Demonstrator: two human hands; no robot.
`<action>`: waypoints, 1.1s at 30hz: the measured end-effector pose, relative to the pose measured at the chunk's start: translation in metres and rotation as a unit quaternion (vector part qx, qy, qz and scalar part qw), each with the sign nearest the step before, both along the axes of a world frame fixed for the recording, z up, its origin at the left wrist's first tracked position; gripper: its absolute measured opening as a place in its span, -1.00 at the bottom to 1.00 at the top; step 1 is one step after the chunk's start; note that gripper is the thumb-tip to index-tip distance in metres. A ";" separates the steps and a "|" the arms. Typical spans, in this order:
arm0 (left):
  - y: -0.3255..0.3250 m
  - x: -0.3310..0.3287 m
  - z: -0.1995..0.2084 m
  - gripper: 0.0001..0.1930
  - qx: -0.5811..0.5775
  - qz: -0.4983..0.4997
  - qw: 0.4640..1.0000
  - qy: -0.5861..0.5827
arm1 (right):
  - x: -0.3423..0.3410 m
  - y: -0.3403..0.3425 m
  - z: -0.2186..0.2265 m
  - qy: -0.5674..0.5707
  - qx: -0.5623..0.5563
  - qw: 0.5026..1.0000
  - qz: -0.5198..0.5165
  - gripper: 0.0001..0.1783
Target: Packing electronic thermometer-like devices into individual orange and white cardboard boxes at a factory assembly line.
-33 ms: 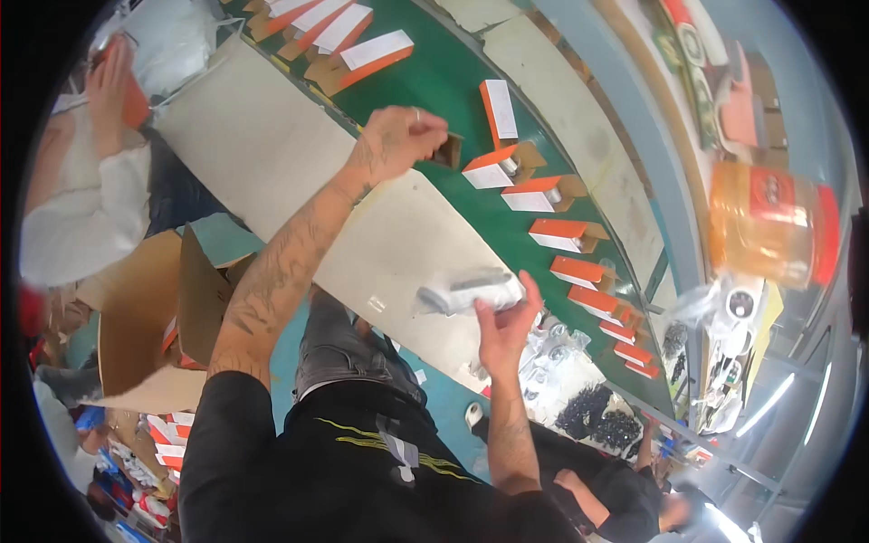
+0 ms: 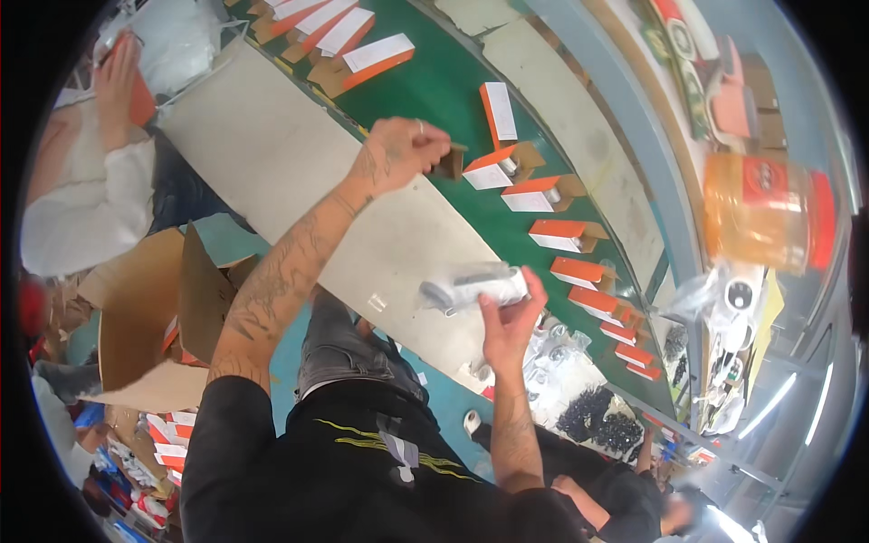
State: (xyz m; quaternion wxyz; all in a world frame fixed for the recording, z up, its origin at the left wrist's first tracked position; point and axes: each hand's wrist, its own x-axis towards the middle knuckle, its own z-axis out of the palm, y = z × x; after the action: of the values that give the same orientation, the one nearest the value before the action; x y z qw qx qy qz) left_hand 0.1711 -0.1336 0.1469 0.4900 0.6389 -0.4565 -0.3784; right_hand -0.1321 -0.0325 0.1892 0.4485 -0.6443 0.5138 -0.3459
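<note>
My left hand [image 2: 396, 154], a ring on one finger, pinches the raised cardboard flap of a small box [image 2: 450, 164] at the near edge of the green conveyor belt [image 2: 425, 90]. The box's brown inside shows, and the rest of it is mostly hidden. Over the pale worktable, my right hand [image 2: 514, 321] grips a white and grey device in a clear plastic bag [image 2: 475, 288], held level between thumb and fingers. Just beyond the left hand's box stand orange and white boxes, one closed [image 2: 498, 111] and one with its flap open [image 2: 491, 168].
Several more open orange boxes [image 2: 557, 233] line the belt to the right. A big open carton [image 2: 145, 317] stands at my left. Bagged parts and small black pieces [image 2: 602, 416] lie at the table's right end. A red-lidded jar [image 2: 760, 213] is at far right. Co-workers sit on both sides.
My left hand has moved slightly nearer to me along with the box flap. My right hand keeps the bagged device, tilted a little differently.
</note>
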 end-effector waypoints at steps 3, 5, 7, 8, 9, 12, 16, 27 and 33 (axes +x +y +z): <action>0.039 -0.037 -0.013 -0.73 -0.012 -0.060 0.998 -0.028 | -0.001 -0.008 0.013 -0.052 -0.045 0.997 0.031 -0.17; 0.062 -0.061 -0.012 -0.78 -0.016 -0.083 0.994 -0.067 | -0.015 -0.009 0.009 -0.063 -0.044 0.996 0.048 -0.18; 0.075 -0.070 -0.025 -0.81 0.005 -0.112 0.987 -0.114 | -0.023 -0.007 0.004 -0.071 -0.047 0.995 0.058 -0.18; 0.082 -0.070 -0.031 -0.81 0.025 -0.144 0.977 -0.158 | -0.025 -0.006 0.002 -0.080 -0.043 0.994 0.065 -0.18; 0.091 -0.070 -0.037 -0.81 0.025 -0.143 0.976 -0.160 | -0.028 -0.005 0.001 -0.089 -0.038 0.993 0.071 -0.19; 0.126 -0.054 -0.059 -0.52 -0.083 -0.117 0.987 -0.066 | -0.027 -0.008 -0.010 -0.093 -0.021 0.991 0.098 -0.21; 0.163 -0.066 -0.105 -0.17 -0.060 -0.035 0.989 -0.132 | -0.009 -0.019 -0.017 -0.082 -0.035 0.985 0.146 -0.23; 0.145 -0.109 -0.178 -0.30 0.017 0.030 0.999 0.015 | 0.018 -0.061 -0.025 0.040 -0.100 0.957 0.270 -0.36; 0.168 -0.106 -0.194 -0.27 -0.028 0.019 0.996 0.088 | 0.045 -0.053 -0.061 0.144 -0.252 0.884 0.366 -0.50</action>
State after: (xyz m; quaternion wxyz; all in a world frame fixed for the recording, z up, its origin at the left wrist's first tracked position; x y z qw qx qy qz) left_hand 0.0652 0.0348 -0.0467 0.5529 0.5977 -0.4101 -0.4110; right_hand -0.0873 -0.0860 0.1279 0.2865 -0.9207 0.1958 -0.1784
